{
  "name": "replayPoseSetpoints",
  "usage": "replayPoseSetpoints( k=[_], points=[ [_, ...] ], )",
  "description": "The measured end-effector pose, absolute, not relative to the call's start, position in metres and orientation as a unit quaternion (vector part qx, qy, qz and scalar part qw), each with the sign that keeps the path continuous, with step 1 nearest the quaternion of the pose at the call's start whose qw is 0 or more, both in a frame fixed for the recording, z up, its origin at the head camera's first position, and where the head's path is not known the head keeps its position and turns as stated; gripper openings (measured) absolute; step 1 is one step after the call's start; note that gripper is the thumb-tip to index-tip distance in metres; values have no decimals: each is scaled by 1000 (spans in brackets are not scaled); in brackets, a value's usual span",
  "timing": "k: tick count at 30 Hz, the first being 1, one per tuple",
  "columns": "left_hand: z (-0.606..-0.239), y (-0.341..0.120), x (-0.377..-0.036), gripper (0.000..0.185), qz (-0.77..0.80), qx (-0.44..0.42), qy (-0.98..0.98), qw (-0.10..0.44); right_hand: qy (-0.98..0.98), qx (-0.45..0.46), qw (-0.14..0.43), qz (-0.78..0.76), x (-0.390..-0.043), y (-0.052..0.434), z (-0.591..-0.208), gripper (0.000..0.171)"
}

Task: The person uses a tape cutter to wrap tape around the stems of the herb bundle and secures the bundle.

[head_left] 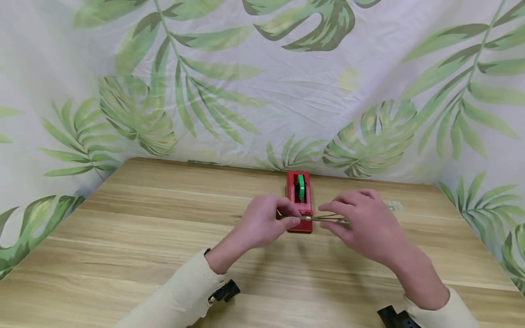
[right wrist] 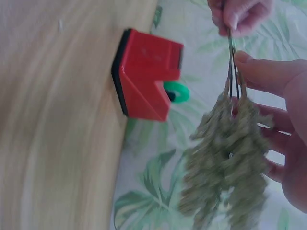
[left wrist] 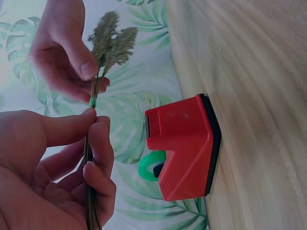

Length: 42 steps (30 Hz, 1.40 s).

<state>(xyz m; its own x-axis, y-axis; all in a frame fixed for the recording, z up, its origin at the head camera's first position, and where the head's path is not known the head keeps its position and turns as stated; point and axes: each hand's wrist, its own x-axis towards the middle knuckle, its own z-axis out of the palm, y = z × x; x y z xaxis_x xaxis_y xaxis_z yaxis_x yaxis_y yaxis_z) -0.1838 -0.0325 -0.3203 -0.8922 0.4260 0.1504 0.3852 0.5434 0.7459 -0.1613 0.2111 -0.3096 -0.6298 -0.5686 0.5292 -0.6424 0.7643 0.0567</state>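
Wooden table [head_left: 143,255], fluffy stems [head_left: 324,219], both hands pinching

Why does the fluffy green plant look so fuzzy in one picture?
In the right wrist view the dried sprigs sit very near the lens, so they blur, and the red tape dispenser is soft too. The left wrist view is sharper, though the left hand looks huge up close. The head view is evenly lit, with faint shadows on the table.

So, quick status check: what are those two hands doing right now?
Left hand pinches the dried stems. Right hand holds them near the fluffy heads. Red tape dispenser just behind, nothing blocking.
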Motion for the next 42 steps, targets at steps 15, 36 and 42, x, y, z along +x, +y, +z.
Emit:
replayPoseSetpoints(
  k=[15, 36, 42],
  points=[
    [-320, -41, -194, 11, 460, 176, 870, 13, -831, 350, 416, 118, -173, 225, -308, 56],
    [-330, -51, -202, 7, 396, 281, 864, 136, -922, 325, 55, 204, -175, 274, -309, 37],
    [-342, -55, -210, 4, 313, 300, 891, 136, -929, 283, -70, 230, -184, 281, -320, 33]
  ],
)
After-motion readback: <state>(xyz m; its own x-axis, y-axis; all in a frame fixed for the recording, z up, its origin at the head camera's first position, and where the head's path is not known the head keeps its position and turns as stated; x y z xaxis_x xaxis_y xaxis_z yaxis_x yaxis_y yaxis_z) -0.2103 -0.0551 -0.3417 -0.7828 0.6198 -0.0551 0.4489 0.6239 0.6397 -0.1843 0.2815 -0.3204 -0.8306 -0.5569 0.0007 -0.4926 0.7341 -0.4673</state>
